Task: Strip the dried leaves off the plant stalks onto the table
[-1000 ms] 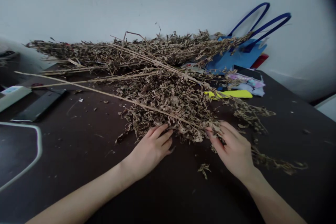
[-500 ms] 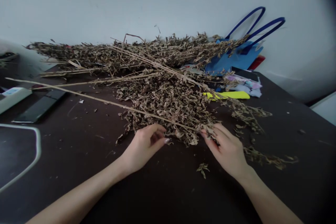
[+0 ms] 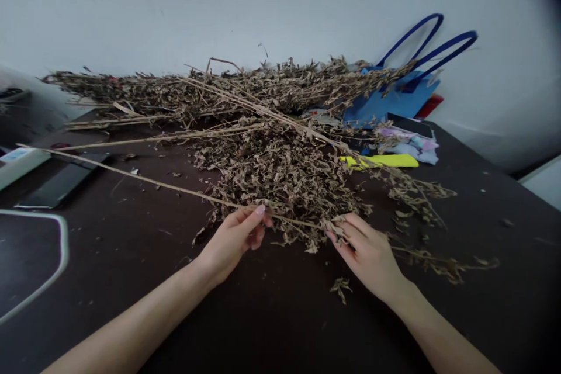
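Observation:
A long dried plant stem (image 3: pixel 162 183) slants from the upper left down to both hands. My left hand (image 3: pixel 236 236) pinches it between thumb and fingers near the front of the leaf pile. Farther along, my right hand (image 3: pixel 368 251) is closed around the leafy part of the same stem, and its leafy tip (image 3: pixel 442 260) sticks out to the right beyond the hand. Behind and between the hands lies a heap of crumpled dry leaves (image 3: pixel 284 175). One small loose leaf cluster (image 3: pixel 340 290) rests on the dark table (image 3: pixel 280 315) in front.
A large bundle of dried stalks (image 3: pixel 166 90) lies along the wall. At the right are a blue bag (image 3: pixel 381 105), a yellow strip (image 3: pixel 390 160) and a patterned cloth (image 3: pixel 416 143). A dark phone-like slab (image 3: pixel 65 181), a power strip (image 3: pixel 20 166) and a white cable (image 3: pixel 65 239) lie at the left.
My left hand has come up from beside the pile and taken hold of the stem. My right hand has shifted slightly left and down, and the stem's left end has dropped a little.

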Available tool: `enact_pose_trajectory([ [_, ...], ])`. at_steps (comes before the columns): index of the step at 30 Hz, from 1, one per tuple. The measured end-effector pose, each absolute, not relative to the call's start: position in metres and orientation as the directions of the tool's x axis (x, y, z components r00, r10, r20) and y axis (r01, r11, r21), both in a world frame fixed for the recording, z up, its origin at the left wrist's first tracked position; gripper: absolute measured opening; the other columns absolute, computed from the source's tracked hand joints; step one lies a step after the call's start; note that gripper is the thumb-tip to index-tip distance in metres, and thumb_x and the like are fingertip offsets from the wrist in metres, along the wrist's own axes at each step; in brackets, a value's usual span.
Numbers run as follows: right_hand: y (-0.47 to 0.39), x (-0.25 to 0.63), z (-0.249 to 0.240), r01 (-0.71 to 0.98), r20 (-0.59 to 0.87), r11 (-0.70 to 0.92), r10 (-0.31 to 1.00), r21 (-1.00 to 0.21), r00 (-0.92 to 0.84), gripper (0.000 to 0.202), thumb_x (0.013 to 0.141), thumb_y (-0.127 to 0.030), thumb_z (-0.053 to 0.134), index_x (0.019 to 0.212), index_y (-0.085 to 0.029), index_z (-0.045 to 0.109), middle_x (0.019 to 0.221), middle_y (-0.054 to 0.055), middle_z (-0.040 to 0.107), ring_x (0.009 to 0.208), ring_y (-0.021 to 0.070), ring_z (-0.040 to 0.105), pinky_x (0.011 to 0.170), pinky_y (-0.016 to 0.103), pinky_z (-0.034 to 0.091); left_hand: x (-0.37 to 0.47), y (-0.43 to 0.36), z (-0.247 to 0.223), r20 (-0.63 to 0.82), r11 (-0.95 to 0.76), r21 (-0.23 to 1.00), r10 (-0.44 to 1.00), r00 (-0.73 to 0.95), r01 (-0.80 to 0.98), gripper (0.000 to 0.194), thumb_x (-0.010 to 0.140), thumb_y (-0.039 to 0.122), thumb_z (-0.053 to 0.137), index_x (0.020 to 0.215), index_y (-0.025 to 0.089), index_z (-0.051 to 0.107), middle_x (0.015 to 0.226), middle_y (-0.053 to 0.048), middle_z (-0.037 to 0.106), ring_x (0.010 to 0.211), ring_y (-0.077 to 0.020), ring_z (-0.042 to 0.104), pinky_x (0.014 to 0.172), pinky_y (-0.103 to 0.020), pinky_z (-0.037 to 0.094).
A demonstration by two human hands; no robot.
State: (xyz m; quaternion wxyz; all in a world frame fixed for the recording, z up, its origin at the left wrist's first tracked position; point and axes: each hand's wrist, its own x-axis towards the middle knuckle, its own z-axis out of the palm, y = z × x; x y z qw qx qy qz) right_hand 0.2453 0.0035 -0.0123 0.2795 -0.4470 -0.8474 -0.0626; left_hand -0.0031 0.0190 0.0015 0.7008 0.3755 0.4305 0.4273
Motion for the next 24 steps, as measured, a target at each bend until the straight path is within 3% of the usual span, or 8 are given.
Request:
enact_pose_trajectory([
  [5, 0.0028, 0.244, -0.0082, 0.784, 0.494, 0.581, 0.759, -0.219, -0.425, 0.01, 0.085, -0.015, 0.046, 0.083, -0.014, 0.056, 0.086, 0.007, 0.056, 0.075, 0.0159, 0.058, 0.064, 0.027, 0.048, -0.0019, 0.02, -0.0009, -0.272, 0.349, 0.886, 0.924, 0.269, -0.306, 0.021, 0.082, 0.035, 0.057, 0.083, 0.014, 0.058, 0.075, -0.001, 0.054, 0.054, -0.0059, 0.038, 0.046, -0.019, 0.026],
  [13, 0.001, 0.251, -0.0102, 0.775, 0.453, 0.546, 0.806, -0.318, -0.381, 0.01, 0.084, -0.011, 0.044, 0.084, -0.016, 0.053, 0.089, 0.007, 0.056, 0.07, 0.0152, 0.055, 0.061, 0.028, 0.046, -0.0037, 0.0212, -0.0029, -0.215, 0.26, 0.949, 0.947, 0.24, -0.176, 0.016, 0.079, 0.029, 0.062, 0.085, 0.015, 0.059, 0.07, 0.001, 0.053, 0.055, -0.0064, 0.041, 0.048, -0.019, 0.03],
  [18, 0.0005, 0.2491, -0.0121, 0.772, 0.434, 0.545, 0.812, -0.327, -0.39, 0.011, 0.084, -0.01, 0.043, 0.086, -0.016, 0.052, 0.088, 0.007, 0.055, 0.07, 0.015, 0.055, 0.062, 0.028, 0.045, -0.0025, 0.0215, -0.0041, -0.151, 0.194, 0.923, 0.977, 0.15, -0.334, 0.019, 0.074, 0.022, 0.068, 0.089, 0.019, 0.057, 0.066, 0.005, 0.046, 0.053, -0.0053, 0.038, 0.047, -0.018, 0.031],
  [24, 0.0005, 0.2474, -0.0128, 0.773, 0.436, 0.545, 0.811, -0.324, -0.39, 0.01, 0.085, -0.012, 0.043, 0.085, -0.016, 0.052, 0.088, 0.007, 0.056, 0.068, 0.0149, 0.057, 0.063, 0.028, 0.047, -0.0008, 0.0221, -0.0092, -0.135, 0.221, 0.873, 0.966, 0.219, -0.434, 0.01, 0.079, 0.022, 0.063, 0.086, 0.019, 0.058, 0.072, 0.002, 0.056, 0.054, -0.005, 0.044, 0.05, -0.018, 0.034],
])
